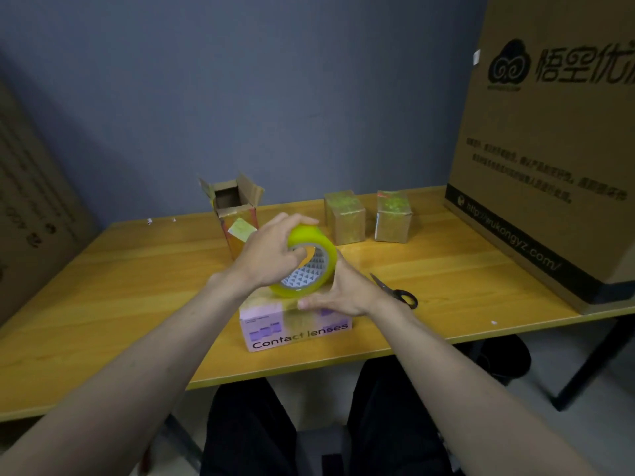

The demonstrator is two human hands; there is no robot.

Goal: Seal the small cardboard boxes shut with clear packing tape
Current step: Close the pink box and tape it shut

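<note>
The left hand's fingers [298, 253] hook through the core of the yellow-tinted roll of clear packing tape [307, 261], thumb over its rim, so the left hand [271, 255] grips it just above the pink cardboard box printed "Contact lenses" [295, 326]. The right hand [338, 293] lies with fingers nearly straight, pressing on the box top under the roll, probably pinning the tape's free end, though the strip itself is too clear to make out. To do this well, keep that pressure firm, draw the roll straight along the seam and smooth as it goes. Black-handled scissors [395, 290] lie beside the right wrist on the wooden counter [137, 269]. Two taped brown boxes [367, 216] and an open one [233, 207] stand behind.
</note>
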